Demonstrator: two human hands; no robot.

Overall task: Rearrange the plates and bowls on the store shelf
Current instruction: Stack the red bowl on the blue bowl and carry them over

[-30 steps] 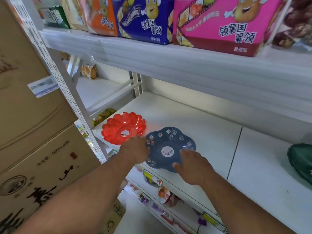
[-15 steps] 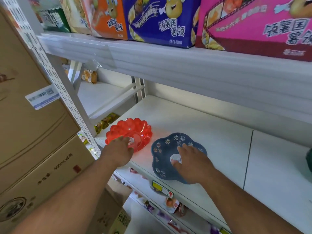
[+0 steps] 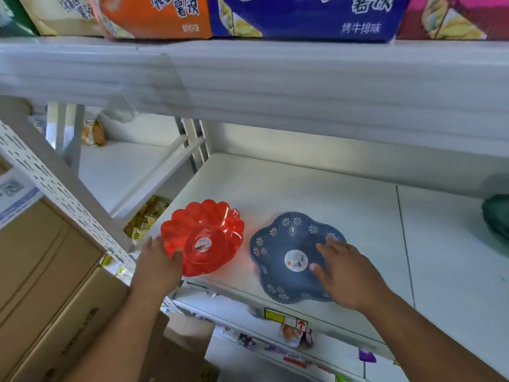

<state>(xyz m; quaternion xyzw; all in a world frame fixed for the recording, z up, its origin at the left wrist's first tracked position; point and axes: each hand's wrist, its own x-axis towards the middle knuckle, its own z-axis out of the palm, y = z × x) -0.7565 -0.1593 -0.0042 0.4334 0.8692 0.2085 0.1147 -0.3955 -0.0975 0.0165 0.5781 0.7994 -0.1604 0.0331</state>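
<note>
A red translucent flower-shaped bowl [image 3: 209, 224] stands near the front left corner of the white shelf [image 3: 303, 194]. Right beside it lies a dark blue flower-shaped plate [image 3: 278, 244] with white daisies and a round sticker in its middle. My left hand [image 3: 158, 267] grips the bowl's near-left rim, thumb over the edge. My right hand [image 3: 347, 274] lies flat on the right half of the blue plate with its fingers spread, covering that side.
A dark green object [image 3: 497, 216] sits at the shelf's far right. The upper shelf [image 3: 275, 78] hangs low overhead, loaded with snack boxes [image 3: 303, 17]. Cardboard boxes [image 3: 46, 271] and a perforated upright [image 3: 55, 188] crowd the left. Packaged goods fill the lower shelf.
My left hand has left the blue plate's edge and gone left to take the red bowl's rim. My right hand has slid further onto the blue plate. The view has moved closer.
</note>
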